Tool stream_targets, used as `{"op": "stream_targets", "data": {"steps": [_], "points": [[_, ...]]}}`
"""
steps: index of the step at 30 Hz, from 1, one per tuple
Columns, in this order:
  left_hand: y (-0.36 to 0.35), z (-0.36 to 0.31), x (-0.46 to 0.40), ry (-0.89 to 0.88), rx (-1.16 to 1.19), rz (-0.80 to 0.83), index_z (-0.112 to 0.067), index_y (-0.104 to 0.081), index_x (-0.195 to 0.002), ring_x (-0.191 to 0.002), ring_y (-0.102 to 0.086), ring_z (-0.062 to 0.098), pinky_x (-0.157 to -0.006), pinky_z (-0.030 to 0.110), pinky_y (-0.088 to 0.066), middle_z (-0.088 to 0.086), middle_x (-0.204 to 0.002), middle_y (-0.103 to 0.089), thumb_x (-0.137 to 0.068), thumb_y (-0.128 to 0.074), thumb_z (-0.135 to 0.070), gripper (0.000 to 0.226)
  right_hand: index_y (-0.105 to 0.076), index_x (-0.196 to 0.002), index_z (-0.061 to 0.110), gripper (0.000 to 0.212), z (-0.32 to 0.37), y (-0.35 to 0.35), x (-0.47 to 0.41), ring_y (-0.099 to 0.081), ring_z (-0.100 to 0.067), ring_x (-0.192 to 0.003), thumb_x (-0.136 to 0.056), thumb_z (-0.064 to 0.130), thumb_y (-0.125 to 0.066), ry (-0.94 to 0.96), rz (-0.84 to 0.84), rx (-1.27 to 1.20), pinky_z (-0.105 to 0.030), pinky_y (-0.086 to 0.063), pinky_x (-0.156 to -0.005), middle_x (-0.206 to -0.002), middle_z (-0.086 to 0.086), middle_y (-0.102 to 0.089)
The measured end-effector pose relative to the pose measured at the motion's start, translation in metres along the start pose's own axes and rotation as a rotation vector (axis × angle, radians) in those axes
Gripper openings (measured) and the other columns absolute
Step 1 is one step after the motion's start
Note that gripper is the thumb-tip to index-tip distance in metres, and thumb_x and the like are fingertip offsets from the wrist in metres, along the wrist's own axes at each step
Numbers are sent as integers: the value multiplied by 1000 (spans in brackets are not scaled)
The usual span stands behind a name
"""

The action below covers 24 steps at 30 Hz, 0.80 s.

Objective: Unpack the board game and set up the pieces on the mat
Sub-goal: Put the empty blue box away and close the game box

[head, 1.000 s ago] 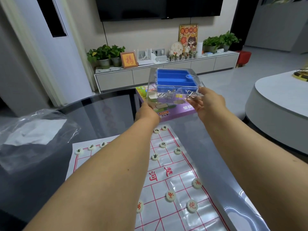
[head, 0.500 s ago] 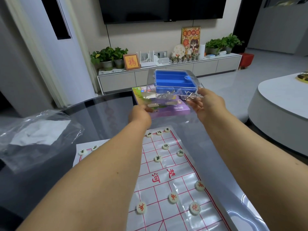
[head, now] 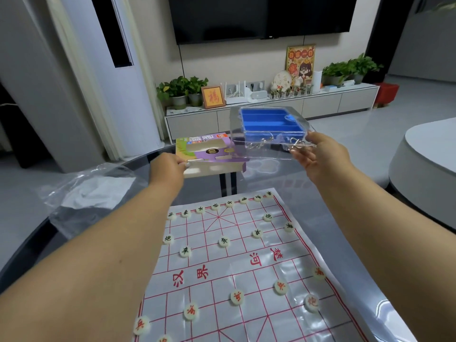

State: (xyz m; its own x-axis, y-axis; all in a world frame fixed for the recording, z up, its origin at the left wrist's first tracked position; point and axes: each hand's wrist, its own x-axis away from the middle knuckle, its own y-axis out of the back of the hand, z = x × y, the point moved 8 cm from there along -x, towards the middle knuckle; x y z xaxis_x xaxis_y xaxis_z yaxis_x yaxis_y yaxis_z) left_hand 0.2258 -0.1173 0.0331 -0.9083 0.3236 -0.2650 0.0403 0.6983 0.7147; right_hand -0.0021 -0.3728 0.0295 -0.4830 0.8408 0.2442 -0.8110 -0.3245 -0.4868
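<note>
A white plastic mat (head: pixel 246 262) with a red grid lies on the dark glass table, with several round cream pieces (head: pixel 224 241) standing on its lines. My left hand (head: pixel 167 169) grips the near edge of the purple cardboard game box (head: pixel 209 154) beyond the mat's far end. My right hand (head: pixel 318 156) holds a clear plastic case (head: pixel 269 129) by its near right corner; a blue empty tray (head: pixel 269 120) sits inside it. The case is lifted above and to the right of the box.
A crumpled clear plastic bag (head: pixel 91 193) lies on the table at the left. The glass table edge (head: pixel 138 160) curves behind the box. A white round seat (head: pixel 429 154) stands at the right, a TV cabinet (head: pixel 271 109) against the far wall.
The purple box and clear case were held together; now they have come apart, the box moving left in my left hand and the case staying right. More of the mat shows.
</note>
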Motion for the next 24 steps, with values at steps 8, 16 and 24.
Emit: {"op": "stream_targets", "data": {"steps": [8,16,24], "points": [[29,23,-22,147,-59,-78,-11,-59,-74,-101,-55,35,-75,32,-38,22,-102,-63,-93,-59,-30,28,-59,-89,3,7,19,0,4,-67,-23,-66,-86,10,-61,44,55,-19,-22,-54,-52,-87,-16,-64],[47,13,-39,184,-172,-102,0,-65,-103,-99,-57,37,-73,33,-36,21,-110,-63,-98,-50,-18,24,-60,-87,4,12,26,2,5,-52,-6,-37,-89,14,-54,49,171,59,-17,-54,-52,-77,-8,-54],[47,9,-48,193,-212,-112,3,-63,-101,-102,-60,36,-71,36,-43,24,-107,-64,-87,-53,5,17,-60,-88,4,14,23,-3,16,-44,-4,-29,-90,14,-50,32,193,30,-15,-45,-40,-49,-1,-53]]}}
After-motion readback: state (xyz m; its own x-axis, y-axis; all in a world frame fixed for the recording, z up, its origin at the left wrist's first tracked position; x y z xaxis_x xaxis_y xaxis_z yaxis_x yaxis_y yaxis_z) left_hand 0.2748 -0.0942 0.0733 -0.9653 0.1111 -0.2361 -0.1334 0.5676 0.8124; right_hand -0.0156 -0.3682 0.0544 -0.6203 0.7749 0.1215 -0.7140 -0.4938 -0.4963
